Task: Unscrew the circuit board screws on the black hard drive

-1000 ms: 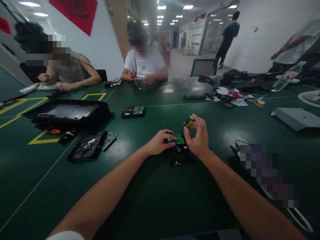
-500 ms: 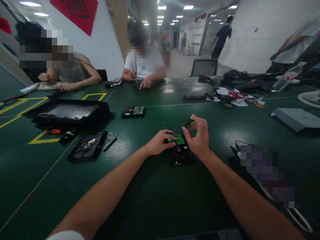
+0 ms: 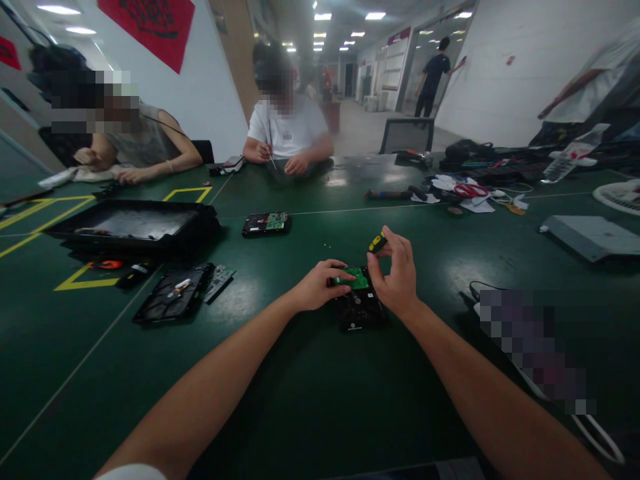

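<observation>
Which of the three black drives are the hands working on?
The rightmost drive: the left hand partly covers its green board, and the right hand holds a yellow-and-black tool near it. No hand touches the far drive or the leftmost drive.

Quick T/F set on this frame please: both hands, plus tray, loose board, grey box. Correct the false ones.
1. The right hand holds a black-and-yellow tool. True.
2. The left hand grips a clear bottle. False: its fingers lie over the green board on a black drive.
3. A loose circuit board lies beside a black casing. True.
4. The black tray is right of both hands. False: it is to their left.
5. The grey box is left of both hands. False: it is to their right.
</observation>
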`<move>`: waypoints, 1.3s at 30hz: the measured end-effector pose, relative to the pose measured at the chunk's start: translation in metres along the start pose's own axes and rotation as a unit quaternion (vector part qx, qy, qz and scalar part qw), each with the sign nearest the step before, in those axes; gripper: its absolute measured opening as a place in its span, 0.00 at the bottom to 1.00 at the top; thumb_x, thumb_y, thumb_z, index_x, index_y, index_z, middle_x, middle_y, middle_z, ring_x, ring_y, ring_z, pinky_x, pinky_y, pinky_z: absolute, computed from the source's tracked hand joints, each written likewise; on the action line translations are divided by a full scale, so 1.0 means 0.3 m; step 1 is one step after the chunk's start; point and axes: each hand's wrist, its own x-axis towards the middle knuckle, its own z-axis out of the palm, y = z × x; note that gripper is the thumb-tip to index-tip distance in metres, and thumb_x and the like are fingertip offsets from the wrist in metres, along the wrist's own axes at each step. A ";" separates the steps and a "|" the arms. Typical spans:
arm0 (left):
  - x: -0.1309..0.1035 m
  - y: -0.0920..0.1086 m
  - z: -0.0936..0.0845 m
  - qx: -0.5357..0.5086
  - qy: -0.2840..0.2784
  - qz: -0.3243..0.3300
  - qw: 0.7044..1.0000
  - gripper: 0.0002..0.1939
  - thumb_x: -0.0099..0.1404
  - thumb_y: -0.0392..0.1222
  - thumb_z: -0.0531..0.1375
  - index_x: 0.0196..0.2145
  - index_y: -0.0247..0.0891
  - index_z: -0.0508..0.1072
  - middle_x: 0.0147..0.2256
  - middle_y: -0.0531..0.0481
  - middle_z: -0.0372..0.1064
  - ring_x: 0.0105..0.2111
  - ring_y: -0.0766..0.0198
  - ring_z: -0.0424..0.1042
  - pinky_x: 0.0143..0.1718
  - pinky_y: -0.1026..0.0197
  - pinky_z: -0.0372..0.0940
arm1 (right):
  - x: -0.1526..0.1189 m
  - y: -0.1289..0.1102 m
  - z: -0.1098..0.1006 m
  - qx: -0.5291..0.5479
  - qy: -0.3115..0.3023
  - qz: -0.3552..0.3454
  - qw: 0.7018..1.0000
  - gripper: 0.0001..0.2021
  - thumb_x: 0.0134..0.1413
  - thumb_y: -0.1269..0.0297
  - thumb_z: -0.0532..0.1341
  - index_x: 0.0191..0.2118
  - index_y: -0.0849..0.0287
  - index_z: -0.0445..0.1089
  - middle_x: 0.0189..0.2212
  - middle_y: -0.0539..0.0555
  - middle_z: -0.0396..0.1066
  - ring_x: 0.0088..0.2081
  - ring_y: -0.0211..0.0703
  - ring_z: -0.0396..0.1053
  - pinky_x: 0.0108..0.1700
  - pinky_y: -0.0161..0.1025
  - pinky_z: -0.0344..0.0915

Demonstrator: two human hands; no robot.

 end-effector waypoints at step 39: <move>0.002 -0.001 -0.003 0.002 -0.009 -0.003 1.000 0.15 0.70 0.45 0.67 0.54 0.49 0.80 0.61 0.44 0.66 0.62 0.49 0.66 0.66 0.40 0.59 | -0.002 0.004 -0.001 0.016 -0.004 0.008 1.000 0.34 0.65 0.67 0.62 0.72 0.44 0.52 0.58 0.60 0.63 0.46 0.47 0.73 0.40 0.47 0.82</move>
